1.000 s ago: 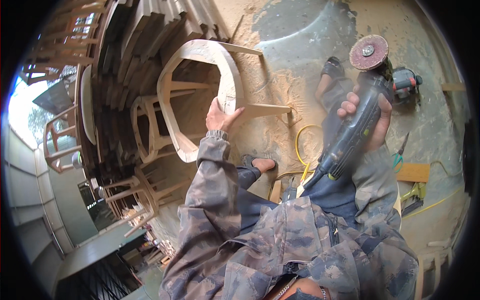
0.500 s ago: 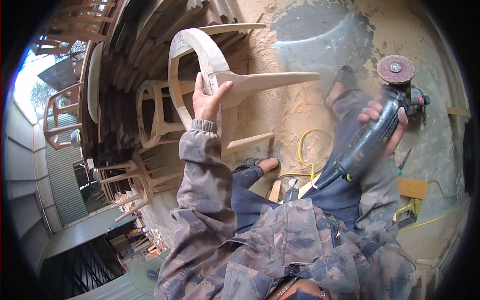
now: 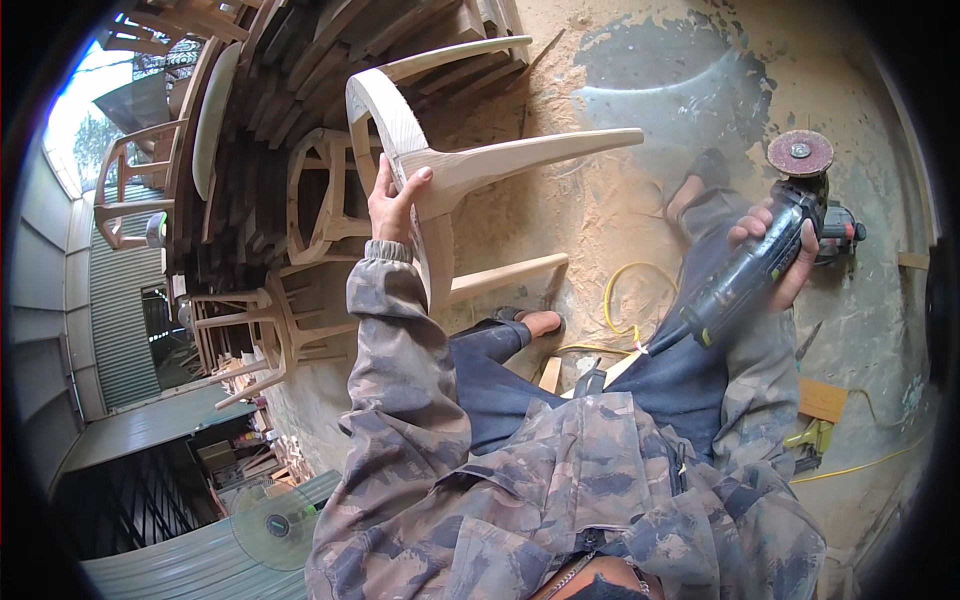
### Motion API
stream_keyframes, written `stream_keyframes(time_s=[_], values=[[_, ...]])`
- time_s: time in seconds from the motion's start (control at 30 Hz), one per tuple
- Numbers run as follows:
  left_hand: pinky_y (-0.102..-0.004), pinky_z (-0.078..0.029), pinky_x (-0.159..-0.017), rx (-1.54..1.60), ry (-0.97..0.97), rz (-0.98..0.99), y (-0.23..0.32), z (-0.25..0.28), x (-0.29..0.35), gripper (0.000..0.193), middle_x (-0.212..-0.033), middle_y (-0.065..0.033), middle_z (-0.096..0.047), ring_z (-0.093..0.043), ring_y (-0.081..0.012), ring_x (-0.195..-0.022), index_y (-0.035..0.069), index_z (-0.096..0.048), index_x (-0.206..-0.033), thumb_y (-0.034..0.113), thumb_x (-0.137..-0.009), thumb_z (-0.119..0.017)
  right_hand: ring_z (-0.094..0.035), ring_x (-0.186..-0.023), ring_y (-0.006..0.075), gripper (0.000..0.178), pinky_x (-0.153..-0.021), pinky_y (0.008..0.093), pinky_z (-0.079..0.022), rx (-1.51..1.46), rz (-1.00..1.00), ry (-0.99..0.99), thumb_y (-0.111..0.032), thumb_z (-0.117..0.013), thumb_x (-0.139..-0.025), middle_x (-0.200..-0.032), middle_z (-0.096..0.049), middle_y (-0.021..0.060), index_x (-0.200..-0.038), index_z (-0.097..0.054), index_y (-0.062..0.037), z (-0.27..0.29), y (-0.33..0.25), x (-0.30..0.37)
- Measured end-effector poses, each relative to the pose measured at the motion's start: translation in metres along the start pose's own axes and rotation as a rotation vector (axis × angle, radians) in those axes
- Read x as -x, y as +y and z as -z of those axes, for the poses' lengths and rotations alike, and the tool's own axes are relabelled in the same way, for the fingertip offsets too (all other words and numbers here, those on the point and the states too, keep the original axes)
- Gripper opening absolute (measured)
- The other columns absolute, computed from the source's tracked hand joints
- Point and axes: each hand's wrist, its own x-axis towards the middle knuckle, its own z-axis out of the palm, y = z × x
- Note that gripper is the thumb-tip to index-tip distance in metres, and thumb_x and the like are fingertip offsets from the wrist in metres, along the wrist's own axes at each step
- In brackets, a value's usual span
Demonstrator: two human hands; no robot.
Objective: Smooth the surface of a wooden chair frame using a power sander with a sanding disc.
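My left hand grips the curved rim of a pale wooden chair frame in front of me. Its tapered legs point to the right, and the lowest one reaches toward the floor near my foot. In my right hand is a black angle grinder, held by its body, well to the right of the frame. A round reddish sanding disc sits at its upper end, apart from the wood. My right fingers wrap the grinder's body, and the disc's face shows toward me.
Stacked dark boards and more wooden chair frames stand at the left. A yellow cord loops over the dusty floor. Another power tool lies beyond my right hand. A standing fan is at lower left.
The chair frame has tilted, so its ring shows more edge-on, and my left hand has shifted slightly left with it. The grinder has moved a little right and down in the picture.
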Motion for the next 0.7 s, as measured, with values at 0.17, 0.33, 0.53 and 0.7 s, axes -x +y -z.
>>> stream_keyframes(time_s=[0.17,0.33,0.53,0.7], values=[[-0.0294,-0.046,-0.092,0.049,0.058,0.086,0.001,0.004,-0.002,0.105,-0.125,-0.0156,-0.058,-0.059,-0.0194,-0.107,-0.004,-0.02,-0.149,0.021,-0.07,-0.085,-0.053,-0.09,0.0227,0.048,-0.091,0.0429,-0.046,0.033,0.003,0.008,-0.036,-0.064,-0.087,-0.097,-0.05,0.01,-0.114,-0.045,-0.0012,0.003,-0.001,0.0],[-0.0307,-0.043,-0.096,0.108,0.064,0.029,-0.014,0.022,-0.013,0.098,-0.131,-0.0136,-0.054,-0.056,-0.0222,-0.113,-0.004,-0.03,-0.146,0.024,-0.069,-0.085,-0.052,-0.09,0.0235,0.051,-0.09,0.0431,-0.045,0.012,-0.013,0.006,-0.036,-0.066,-0.084,-0.096,-0.049,0.0107,-0.114,-0.046,0.0003,0.003,0.003,-0.009],[-0.0304,-0.046,-0.089,0.135,0.097,0.082,0.003,0.0,-0.003,0.102,-0.124,-0.0159,-0.058,-0.059,-0.0216,-0.106,-0.003,-0.025,-0.148,0.022,-0.068,-0.084,-0.053,-0.089,0.0227,0.052,-0.092,0.0416,-0.043,-0.058,-0.052,0.044,-0.036,-0.069,-0.081,-0.094,-0.049,0.0098,-0.111,-0.045,-0.0001,0.0,0.002,-0.008],[-0.0334,-0.049,-0.081,0.168,0.097,0.086,-0.006,-0.003,0.015,0.098,-0.124,-0.0111,-0.056,-0.057,-0.0213,-0.107,0.005,-0.026,-0.149,0.023,-0.07,-0.082,-0.055,-0.091,0.0263,0.051,-0.092,0.0466,-0.047,-0.07,-0.06,0.05,-0.036,-0.066,-0.083,-0.095,-0.053,0.0129,-0.113,-0.047,0.0016,-0.002,0.012,-0.014]])
